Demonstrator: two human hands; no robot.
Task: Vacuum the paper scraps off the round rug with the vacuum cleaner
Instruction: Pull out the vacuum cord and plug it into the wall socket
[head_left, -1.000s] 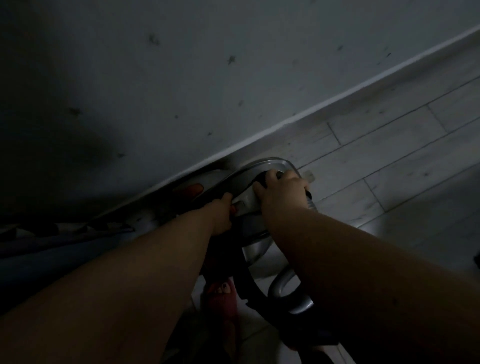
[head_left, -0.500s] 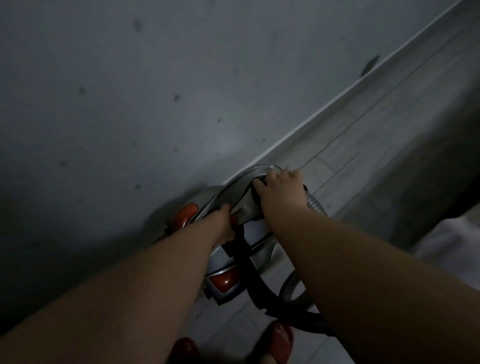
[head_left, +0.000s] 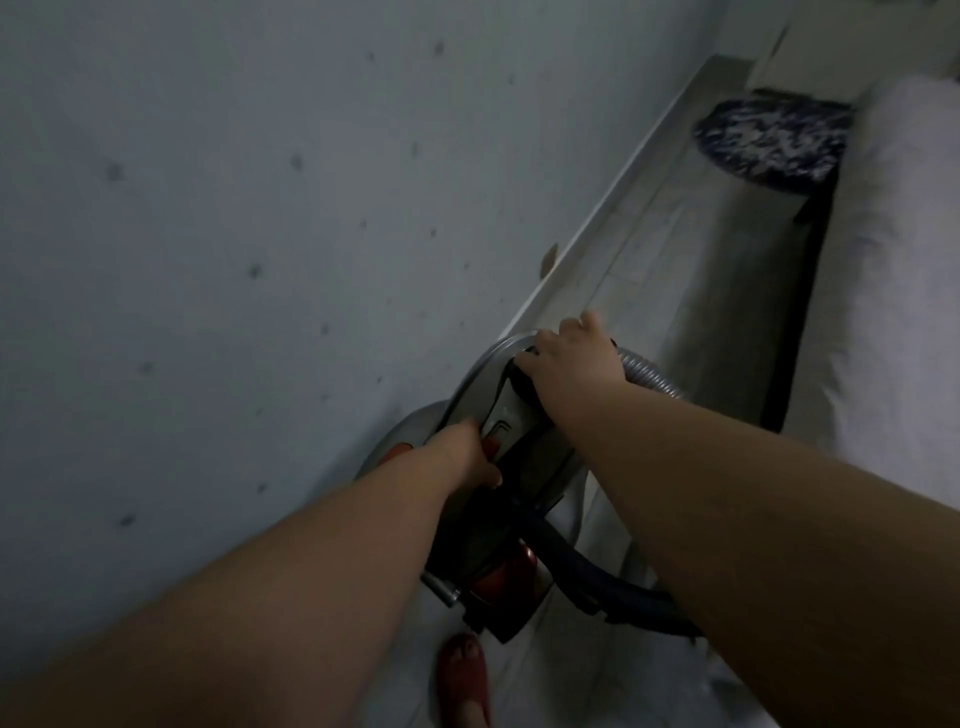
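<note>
Vacuum (head_left: 498, 525) on the floor (head_left: 675, 249), just beside the wall (head_left: 208, 208). Left hand (head_left: 462, 460): grip closed round the rear of the vacuum's handle (head_left: 478, 371). Right hand (head_left: 571, 358): grip curled over the handle's front end, beside the hose (head_left: 649, 376). Rug (head_left: 774, 137), dark with white flecks, lies well beyond the vacuum, against the bed (head_left: 893, 312). Sandalled foot (head_left: 462, 670) just behind the vacuum.

The vacuum cleaner (head_left: 493, 415), a grey canister with red-orange parts and a ribbed grey hose (head_left: 649, 376) at its front, is close beside the wall (head_left: 260, 234). The round rug (head_left: 769, 140), dark blue flecked with white, lies well beyond it on the floor (head_left: 691, 260); paper scraps cannot be told from pattern.
</note>
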